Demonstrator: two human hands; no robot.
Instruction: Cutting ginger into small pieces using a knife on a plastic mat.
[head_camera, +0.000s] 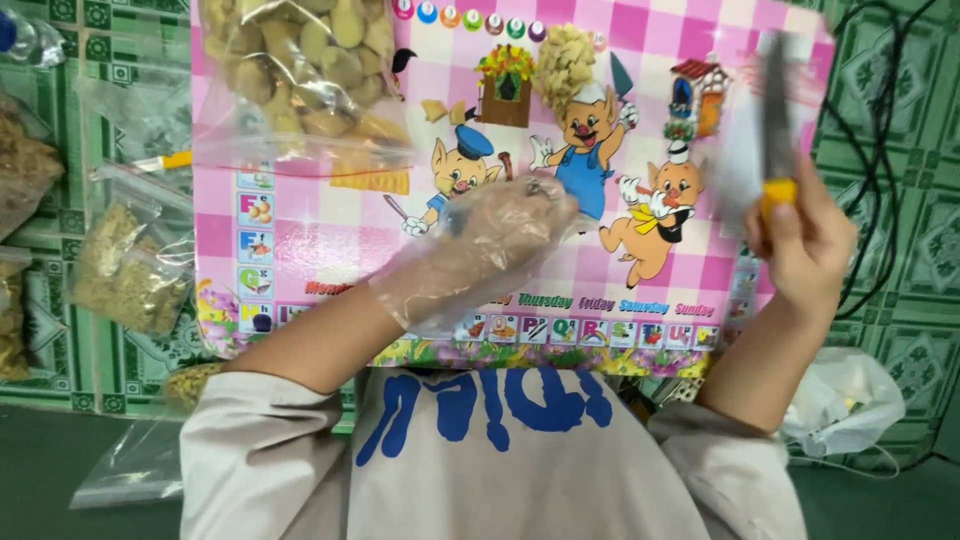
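The knife (776, 120) stands upright in the right hand (805, 245), over the right edge of the pink board (330, 240). Its handle is yellow and sits inside the closed fingers, with the thumb laid up along it. The blade is dark and blurred, pointing away from the person, toward the top corner of the board.

The left hand (490, 240) wears a clear plastic glove (430, 285) that reaches past the wrist. It hovers over the middle of the board with fingers curled loosely. Whether it holds anything I cannot tell; the glove and blur hide the palm.

The board is a pink checked tabletop printed with 3 cartoon pigs, small houses and rows of picture squares along its left and near edges. A clear bag of pale brown pieces (300, 60) lies on its far left corner, hanging partly over the edge. A small heap of light crumbs (565, 60) sits near the top middle.

Left of the board, on the green patterned floor (910, 260), lie several clear bags of dried bits (125, 265). A black cable (880, 170) loops on the floor to the right, and a crumpled white plastic bag (845, 395) rests near the right elbow.
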